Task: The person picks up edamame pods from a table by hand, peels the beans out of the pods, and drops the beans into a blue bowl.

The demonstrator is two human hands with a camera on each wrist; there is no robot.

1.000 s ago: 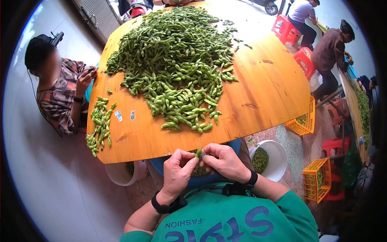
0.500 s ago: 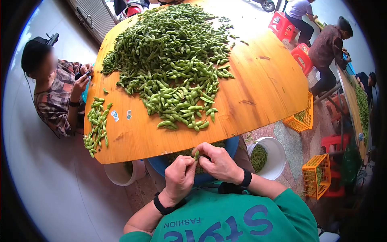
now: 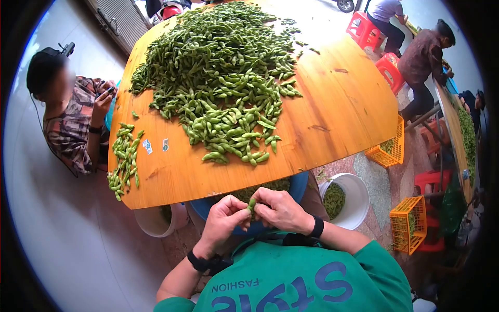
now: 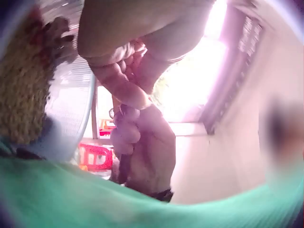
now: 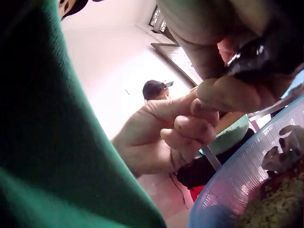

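Note:
In the head view a green pod (image 3: 251, 205) sits upright between the fingertips of both hands, above a blue basket (image 3: 300, 188) in the lap. The left hand (image 3: 224, 221) pinches it from one side with thumb and forefinger. From the other side the right hand (image 3: 285, 210) pinches it too, its fingers curled. Both wrist views show the hands meeting at the fingertips, where the pod is hard to make out; something dark and shiny (image 5: 256, 59) lies by the right hand's fingers. A large heap of pods (image 3: 213, 67) covers the wooden table (image 3: 343, 114).
A small pile of pods (image 3: 123, 156) lies at the table's left corner. White buckets stand left and right (image 3: 360, 200) below the table's edge, yellow crates (image 3: 399, 229) further right. One person (image 3: 67, 119) sits at the left; others are by red stools (image 3: 390, 72) at the right.
The left hand has shifted slightly left and turned, its fingers more spread. The view has moved a little. The pod stays between both hands' fingertips.

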